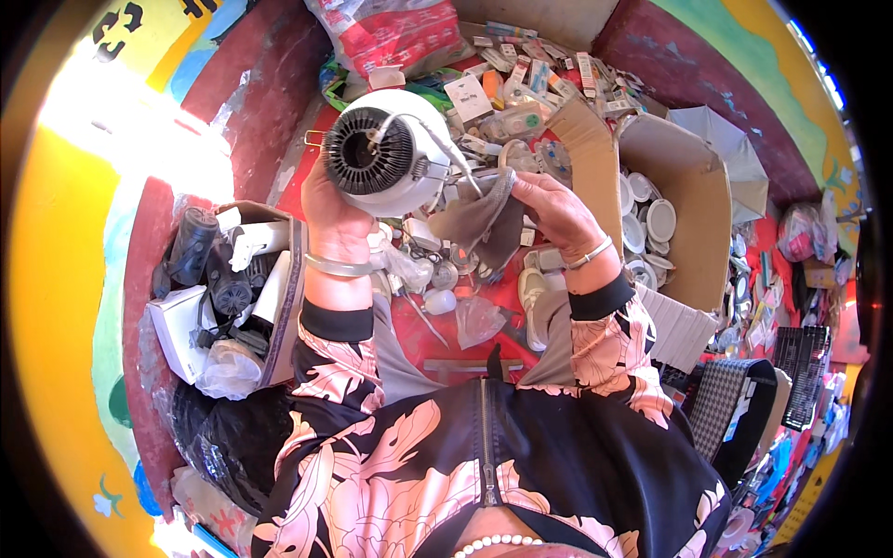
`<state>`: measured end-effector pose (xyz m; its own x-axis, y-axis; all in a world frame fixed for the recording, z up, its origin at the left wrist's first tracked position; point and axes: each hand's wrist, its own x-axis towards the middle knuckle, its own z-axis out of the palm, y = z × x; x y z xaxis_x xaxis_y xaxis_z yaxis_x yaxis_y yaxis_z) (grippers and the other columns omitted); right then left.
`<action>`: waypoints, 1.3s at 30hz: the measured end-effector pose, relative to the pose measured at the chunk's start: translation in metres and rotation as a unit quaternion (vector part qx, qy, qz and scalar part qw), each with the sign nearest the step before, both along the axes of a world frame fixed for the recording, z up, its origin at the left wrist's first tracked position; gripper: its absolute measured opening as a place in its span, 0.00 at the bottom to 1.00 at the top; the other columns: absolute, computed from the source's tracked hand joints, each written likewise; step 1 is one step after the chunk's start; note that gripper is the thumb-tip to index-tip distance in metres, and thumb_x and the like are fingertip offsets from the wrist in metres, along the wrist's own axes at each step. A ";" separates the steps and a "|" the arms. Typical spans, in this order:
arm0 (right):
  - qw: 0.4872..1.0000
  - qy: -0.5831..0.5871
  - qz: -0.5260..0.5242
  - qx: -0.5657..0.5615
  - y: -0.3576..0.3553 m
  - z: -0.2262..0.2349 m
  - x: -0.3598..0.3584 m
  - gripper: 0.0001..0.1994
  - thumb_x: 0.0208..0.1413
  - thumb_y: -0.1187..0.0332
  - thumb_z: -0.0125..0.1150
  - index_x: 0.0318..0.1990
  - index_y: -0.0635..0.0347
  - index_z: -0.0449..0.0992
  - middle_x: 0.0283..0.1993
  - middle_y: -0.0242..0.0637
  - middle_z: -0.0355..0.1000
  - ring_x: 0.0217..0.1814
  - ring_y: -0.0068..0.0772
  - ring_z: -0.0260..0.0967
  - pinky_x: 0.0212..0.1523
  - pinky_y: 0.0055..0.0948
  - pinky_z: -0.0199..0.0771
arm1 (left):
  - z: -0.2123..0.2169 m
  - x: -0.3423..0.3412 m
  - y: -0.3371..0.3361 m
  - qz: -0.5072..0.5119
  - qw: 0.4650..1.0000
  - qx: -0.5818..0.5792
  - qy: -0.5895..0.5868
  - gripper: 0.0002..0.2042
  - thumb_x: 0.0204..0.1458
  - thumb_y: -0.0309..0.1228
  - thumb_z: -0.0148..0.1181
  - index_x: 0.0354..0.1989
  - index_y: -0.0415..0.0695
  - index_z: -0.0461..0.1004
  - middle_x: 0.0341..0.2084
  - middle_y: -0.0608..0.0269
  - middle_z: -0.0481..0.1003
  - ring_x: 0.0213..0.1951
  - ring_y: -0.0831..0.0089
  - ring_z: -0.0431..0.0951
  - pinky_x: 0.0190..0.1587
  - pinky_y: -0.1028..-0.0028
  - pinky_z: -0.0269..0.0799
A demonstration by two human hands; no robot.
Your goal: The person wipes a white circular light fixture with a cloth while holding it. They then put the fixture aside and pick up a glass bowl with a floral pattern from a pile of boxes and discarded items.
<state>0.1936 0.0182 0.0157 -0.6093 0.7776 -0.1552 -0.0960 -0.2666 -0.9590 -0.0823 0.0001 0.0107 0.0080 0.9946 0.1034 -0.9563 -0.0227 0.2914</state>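
Note:
My left hand [337,212] grips a round white downlight [395,192] from its left side and below. The lamp's black finned heat sink [368,153] faces up, and a white cable [437,139] runs from its centre over the rim to the right. Between the fingers of my right hand [561,216] is pinched a grey cloth [484,223], which hangs beside the lamp's right side. Whether the cloth touches the lamp, I cannot tell. Below both hands, small bulbs and plastic bags [479,321] lie on the red ground between my legs.
To the left, a cardboard box [296,279] holds black and white lamps. An open cardboard box [688,186] with several round white lights [660,220] stands at the right. Small boxed goods [539,79] are heaped ahead, near a red and white bag [395,37].

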 end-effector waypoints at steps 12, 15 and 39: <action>0.984 -0.028 0.143 0.105 -0.013 -0.012 -0.032 0.21 0.60 0.62 0.52 0.58 0.60 0.64 0.54 0.36 0.67 0.55 0.27 0.62 0.57 0.28 0.60 | 0.001 -0.001 -0.002 -0.016 0.999 0.019 -0.026 0.17 0.59 0.32 0.40 0.47 0.34 0.69 0.45 0.45 0.72 0.47 0.55 0.73 0.53 0.56 0.69; 0.972 -0.066 0.147 0.172 -0.012 -0.030 -0.044 0.21 0.55 0.68 0.55 0.57 0.58 0.65 0.51 0.37 0.68 0.55 0.29 0.62 0.57 0.30 0.61 | -0.007 -0.004 0.002 -0.008 0.999 -0.006 -0.033 0.17 0.58 0.32 0.40 0.47 0.32 0.69 0.45 0.45 0.72 0.46 0.56 0.74 0.52 0.57 0.70; 0.931 0.227 -0.032 -0.286 -0.036 -0.017 -0.009 0.16 0.62 0.59 0.45 0.45 0.61 0.72 0.40 0.40 0.74 0.40 0.33 0.73 0.42 0.36 0.76 | -0.016 -0.037 -0.031 0.169 0.983 -0.061 0.023 0.16 0.57 0.29 0.39 0.44 0.31 0.69 0.42 0.45 0.73 0.44 0.56 0.75 0.48 0.58 0.72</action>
<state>0.1851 -0.0182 -0.0016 -0.6679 0.6844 -0.2924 -0.4898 -0.7001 -0.5196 -0.1191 -0.0312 -0.0053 -0.3242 0.9459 -0.0099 -0.8855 -0.2998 0.3549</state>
